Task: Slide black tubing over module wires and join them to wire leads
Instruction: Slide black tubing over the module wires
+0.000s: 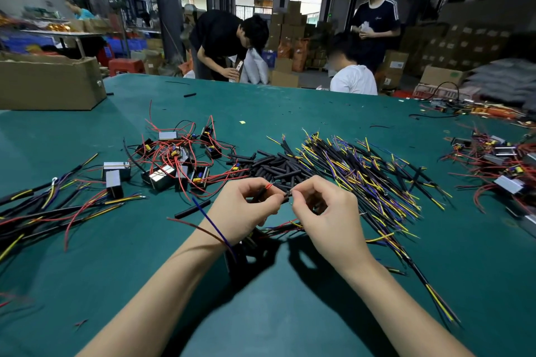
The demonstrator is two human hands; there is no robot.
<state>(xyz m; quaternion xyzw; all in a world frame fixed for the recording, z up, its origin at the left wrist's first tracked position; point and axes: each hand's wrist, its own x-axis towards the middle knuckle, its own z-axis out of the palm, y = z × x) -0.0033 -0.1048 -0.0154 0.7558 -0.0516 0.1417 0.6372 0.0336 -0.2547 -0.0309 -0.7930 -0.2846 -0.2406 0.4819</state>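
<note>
Both hands meet just above the green table [290, 313], fingers curled into pinches. The left hand [240, 211] pinches a short piece of black tubing [259, 195] with a red wire [269, 185] showing at its upper end; the right hand [324, 211] pinches a small dark end [286, 193] of tube or wire right beside it, the fingertips of the two hands almost touching. What exactly sits between the right fingertips is too small to make out.

A blue wire [213, 222] and a dark red wire [194, 227] trail from under the left hand across the left wrist. Directly below the grip, a dark module [236, 255] lies in the shadow of the hands, mostly hidden by the left wrist.

Just beyond the grip lies a heap of loose black tubing pieces [272, 168]. To its right spreads a wide pile of black-sleeved leads [362, 177] with yellow and blue ends. Beyond and left of the grip sits a cluster of modules with red wires [179, 156]. One stray tubing piece [191, 209] lies just left of the left hand. Far left, more wire bundles [43, 211] run off the frame edge, and a cardboard box [49, 84] stands well behind them. Far right, another tangle of modules [499, 165] is cut off by the frame. Across the table, three people [229, 43] stand or sit among stacked cartons.
</note>
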